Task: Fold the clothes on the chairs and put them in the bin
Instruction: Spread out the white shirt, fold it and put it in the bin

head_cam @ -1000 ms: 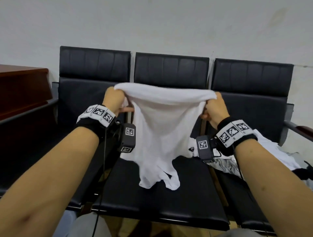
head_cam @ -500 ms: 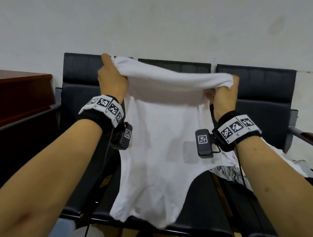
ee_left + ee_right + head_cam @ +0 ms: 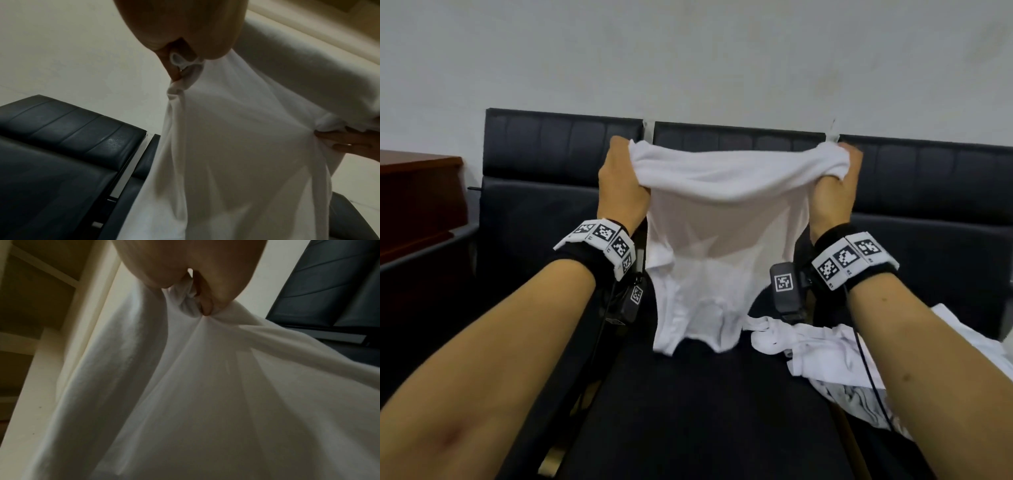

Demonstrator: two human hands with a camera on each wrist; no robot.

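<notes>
A thin white garment (image 3: 722, 240) hangs stretched between my two hands above the middle black chair seat (image 3: 705, 411). My left hand (image 3: 621, 181) grips its top left corner and my right hand (image 3: 835, 185) grips the top right corner, both at chair-back height. Its lower edge dangles just over the seat. In the left wrist view my left hand (image 3: 180, 65) pinches bunched fabric of the garment (image 3: 236, 146). In the right wrist view my right hand (image 3: 203, 301) clutches a wad of the same cloth (image 3: 205, 394). No bin is in view.
A row of black chairs (image 3: 561, 150) stands against a pale wall. A heap of white and grey clothes (image 3: 832, 370) lies on the right chair seat. A brown wooden cabinet (image 3: 417, 198) stands at the far left.
The garment was raised high half a second ago and has come down a little and further from me. Its hem, which had spread out low, now hangs bunched above the seat.
</notes>
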